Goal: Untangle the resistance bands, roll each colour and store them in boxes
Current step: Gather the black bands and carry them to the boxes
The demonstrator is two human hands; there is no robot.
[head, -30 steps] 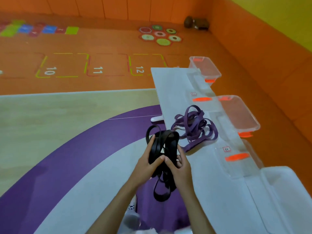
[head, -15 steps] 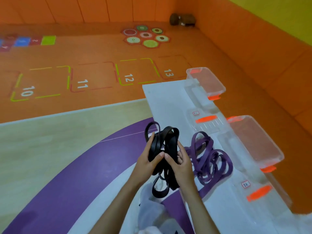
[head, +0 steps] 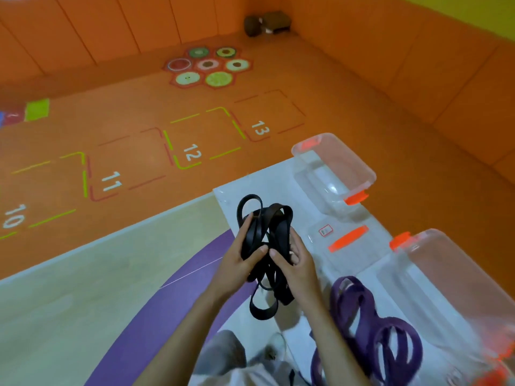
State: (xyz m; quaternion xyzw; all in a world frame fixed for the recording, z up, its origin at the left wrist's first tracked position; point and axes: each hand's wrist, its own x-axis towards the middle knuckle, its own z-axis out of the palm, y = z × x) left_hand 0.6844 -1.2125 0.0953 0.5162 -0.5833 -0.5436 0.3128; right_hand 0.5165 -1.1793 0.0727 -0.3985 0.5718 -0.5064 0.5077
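Note:
A bundle of black resistance bands [head: 271, 227] is held up in front of me, with loops hanging below my fingers. My left hand [head: 241, 260] grips its left side and my right hand [head: 296, 261] grips its right side. A tangled heap of purple bands [head: 370, 324] lies on the white table [head: 264, 182] at the lower right. A clear box with orange clips [head: 334, 168] stands at the table's far right edge. A second clear box [head: 457, 277] stands nearer, and a clear lid with an orange handle [head: 345, 240] lies between them.
The orange floor carries numbered hopscotch squares [head: 192, 154] and coloured hexagon marks [head: 209, 65]. An orange padded wall [head: 418, 65] runs along the right. A dark object [head: 264, 23] sits in the far corner. My knee in grey trousers [head: 223, 355] shows below.
The view has swung down and to the right, so the purple bands and boxes now appear lower and nearer. Both hands keep hold of the black bundle.

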